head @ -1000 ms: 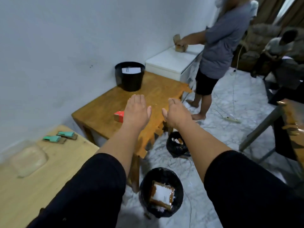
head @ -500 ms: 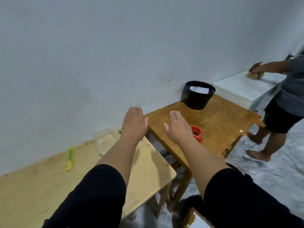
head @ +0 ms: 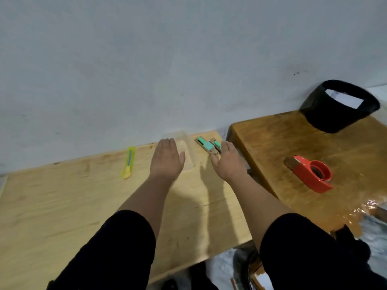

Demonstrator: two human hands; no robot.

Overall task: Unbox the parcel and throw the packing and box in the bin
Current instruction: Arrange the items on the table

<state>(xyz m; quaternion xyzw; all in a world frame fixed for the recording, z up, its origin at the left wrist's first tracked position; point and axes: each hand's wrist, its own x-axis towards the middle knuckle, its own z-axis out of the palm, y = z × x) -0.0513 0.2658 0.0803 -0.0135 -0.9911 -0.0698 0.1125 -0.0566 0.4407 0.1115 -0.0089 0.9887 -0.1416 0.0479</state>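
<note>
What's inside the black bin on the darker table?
The black bin on the darker table shows a white paper sheet lying near its rim. Anything beneath that sheet is hidden by it and the bin wall.

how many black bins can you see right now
2: one black bin stands on the darker wooden table by the wall; only the rim of a second shows on the floor at the bottom edge. Others may be out of frame.

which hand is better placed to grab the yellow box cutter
Left. The left hand, open, hovers nearer the yellow box cutter; the right hand is over by the green items.
</note>
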